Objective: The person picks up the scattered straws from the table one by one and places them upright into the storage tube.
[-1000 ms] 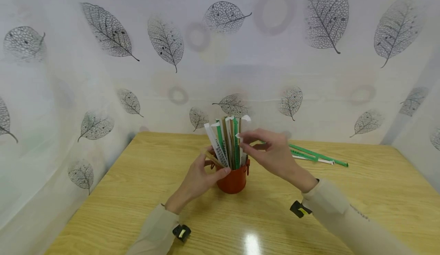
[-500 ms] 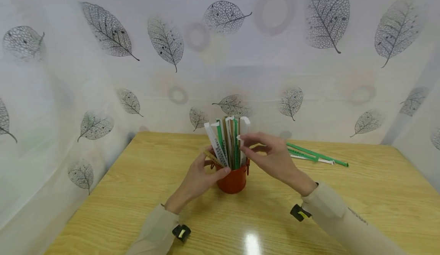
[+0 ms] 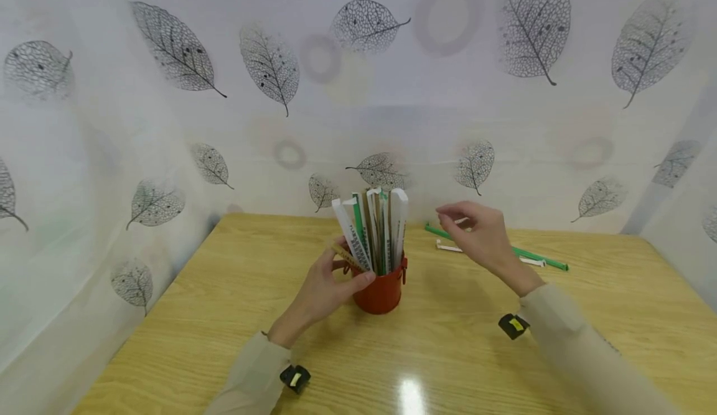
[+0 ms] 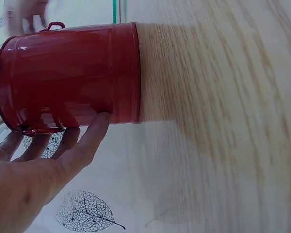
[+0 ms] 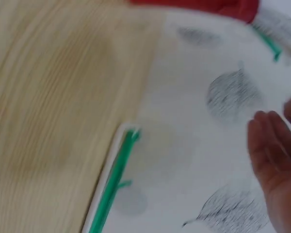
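Note:
A small red bucket (image 3: 378, 297) stands upright on the table, packed with paper-wrapped straws (image 3: 365, 231) in white, green and brown. My left hand (image 3: 322, 290) holds it at its left side, thumb at the front of the rim; in the left wrist view its fingers (image 4: 89, 138) lie against the red wall. One short brown straw (image 3: 348, 257) leans out near those fingers. To the right of the bucket, my right hand (image 3: 478, 234) hangs in the air, fingers loosely bent and holding nothing. Beneath and behind it lie loose green straws (image 3: 540, 258) and white straws (image 3: 448, 247).
The wooden table (image 3: 459, 353) reaches back to a pale curtain (image 3: 426, 122) printed with dark leaves. Its left edge falls beside hanging cloth. In the right wrist view, a green straw (image 5: 111, 189) lies next to a white one near the back edge.
My right hand has let go of a white straw at the right of the bunch and moved right, above the loose straws. The left hand has stayed on the bucket.

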### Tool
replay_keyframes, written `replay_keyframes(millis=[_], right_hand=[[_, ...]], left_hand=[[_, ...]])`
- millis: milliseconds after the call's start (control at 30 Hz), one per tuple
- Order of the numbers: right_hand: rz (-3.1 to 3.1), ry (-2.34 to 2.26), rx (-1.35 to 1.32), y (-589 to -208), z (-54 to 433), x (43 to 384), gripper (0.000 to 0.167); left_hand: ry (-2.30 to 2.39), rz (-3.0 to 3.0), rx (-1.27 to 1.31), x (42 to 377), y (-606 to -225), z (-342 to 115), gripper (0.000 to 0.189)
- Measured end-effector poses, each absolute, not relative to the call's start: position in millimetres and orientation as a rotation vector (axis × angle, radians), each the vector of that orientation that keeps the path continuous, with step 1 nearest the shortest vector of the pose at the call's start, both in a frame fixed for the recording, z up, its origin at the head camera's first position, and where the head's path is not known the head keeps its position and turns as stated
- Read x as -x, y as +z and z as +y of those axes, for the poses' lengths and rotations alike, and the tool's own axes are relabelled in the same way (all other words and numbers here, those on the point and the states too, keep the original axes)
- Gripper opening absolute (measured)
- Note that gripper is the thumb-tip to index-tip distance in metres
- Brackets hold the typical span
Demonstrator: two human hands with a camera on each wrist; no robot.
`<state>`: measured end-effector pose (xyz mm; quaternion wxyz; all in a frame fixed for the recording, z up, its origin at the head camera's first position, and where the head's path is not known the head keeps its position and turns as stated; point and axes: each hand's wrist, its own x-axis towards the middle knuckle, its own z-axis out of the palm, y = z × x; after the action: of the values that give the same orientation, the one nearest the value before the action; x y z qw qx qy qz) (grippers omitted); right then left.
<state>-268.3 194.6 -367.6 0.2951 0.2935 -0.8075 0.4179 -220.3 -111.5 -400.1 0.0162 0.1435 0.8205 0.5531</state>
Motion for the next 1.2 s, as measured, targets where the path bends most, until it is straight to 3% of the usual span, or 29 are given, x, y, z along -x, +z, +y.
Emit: replay_keyframes(millis=[200, 433, 867, 1200], right_hand=[[-2.687, 0.669, -0.772, -391, 223, 288, 0.014], [-2.985, 0.485, -0.787, -407, 231, 297, 0.019], [-2.985, 0.447, -0.833, -406, 230, 297, 0.021], [-2.533, 0.553, -0.892, -371, 231, 278, 0.034]], left_hand=[[1.718, 2.54, -0.425, 219, -401, -115, 0.07], [1.753, 2.5, -0.475, 217, -405, -118, 0.072], [1.894, 2.391, -0.466, 216, -409, -118, 0.053], [1.882, 2.405, -0.473, 217, -412, -116, 0.059]])
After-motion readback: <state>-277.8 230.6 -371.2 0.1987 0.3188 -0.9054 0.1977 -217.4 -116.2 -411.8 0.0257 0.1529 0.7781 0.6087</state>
